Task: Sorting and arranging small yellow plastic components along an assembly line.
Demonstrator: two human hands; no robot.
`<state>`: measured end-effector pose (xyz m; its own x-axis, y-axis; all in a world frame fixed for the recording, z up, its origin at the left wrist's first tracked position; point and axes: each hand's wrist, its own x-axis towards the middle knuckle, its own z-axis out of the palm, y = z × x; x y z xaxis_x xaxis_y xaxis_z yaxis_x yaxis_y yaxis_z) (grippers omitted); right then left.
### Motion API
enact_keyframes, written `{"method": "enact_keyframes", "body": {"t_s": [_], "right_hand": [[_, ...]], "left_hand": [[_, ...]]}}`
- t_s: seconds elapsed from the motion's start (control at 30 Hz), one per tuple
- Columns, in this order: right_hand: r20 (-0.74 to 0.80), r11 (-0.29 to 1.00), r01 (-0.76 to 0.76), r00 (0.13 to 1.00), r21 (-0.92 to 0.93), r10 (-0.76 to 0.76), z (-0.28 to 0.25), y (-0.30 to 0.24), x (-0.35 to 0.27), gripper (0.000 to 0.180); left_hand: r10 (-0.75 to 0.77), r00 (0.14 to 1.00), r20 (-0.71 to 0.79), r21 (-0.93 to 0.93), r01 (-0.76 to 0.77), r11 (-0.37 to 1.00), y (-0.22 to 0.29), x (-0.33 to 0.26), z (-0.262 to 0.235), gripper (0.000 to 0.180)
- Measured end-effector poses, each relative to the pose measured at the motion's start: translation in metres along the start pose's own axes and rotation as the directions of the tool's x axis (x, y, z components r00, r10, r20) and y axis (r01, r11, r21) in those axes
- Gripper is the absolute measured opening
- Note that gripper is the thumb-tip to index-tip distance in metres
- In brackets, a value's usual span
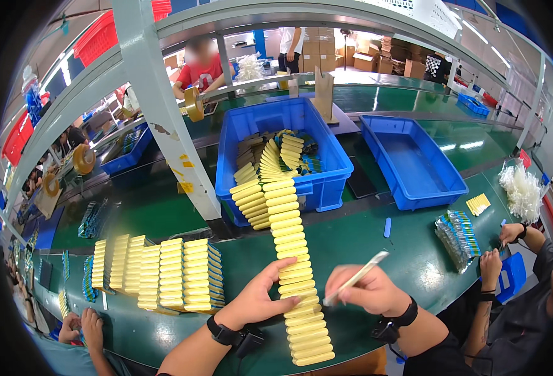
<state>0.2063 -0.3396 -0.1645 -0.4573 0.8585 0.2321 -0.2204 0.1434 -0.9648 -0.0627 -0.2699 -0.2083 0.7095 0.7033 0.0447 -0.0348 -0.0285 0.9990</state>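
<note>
A long strip of yellow, round-ended bars [287,230] hangs from the large blue crate [328,186] and runs across the green table toward me. My left hand [258,301] holds the strip near its lower part, with the thumb and fingers across the bars. Just right of the strip, my right hand [377,292] grips a thin whitish stick [365,269] that slants up to the right. Motion blurs that hand and the stick, so its exact kind is unclear. More folded yellow strips [276,160] lie inside the crate, among blue-green wrapped pieces.
Stacks of yellow strips [170,276] stand left of my left forearm. A shallow blue tray [414,169] and a dark phone-like slab [360,177] lie right of the crate. A metal post [163,106] rises at the left. Co-workers' hands [491,266] work at right and left.
</note>
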Motion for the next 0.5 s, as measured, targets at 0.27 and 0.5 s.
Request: {"method": "enact_keyframes", "body": {"t_s": [0.27,0.5], "right_hand": [[0.020,0.655,0.265,0.935,-0.708,-0.355,0.020,0.023,0.021,0.039],[0.075,0.452,0.198,0.958,-0.870,-0.276,0.011,0.011,0.020,0.044]], "left_hand": [[0.070,0.998,-0.007,0.145,-0.068,0.987,0.017,0.000,0.004,0.086],[0.137,0.990,-0.013,0.484,-0.114,0.868,0.028,0.003,0.007,0.094]]}}
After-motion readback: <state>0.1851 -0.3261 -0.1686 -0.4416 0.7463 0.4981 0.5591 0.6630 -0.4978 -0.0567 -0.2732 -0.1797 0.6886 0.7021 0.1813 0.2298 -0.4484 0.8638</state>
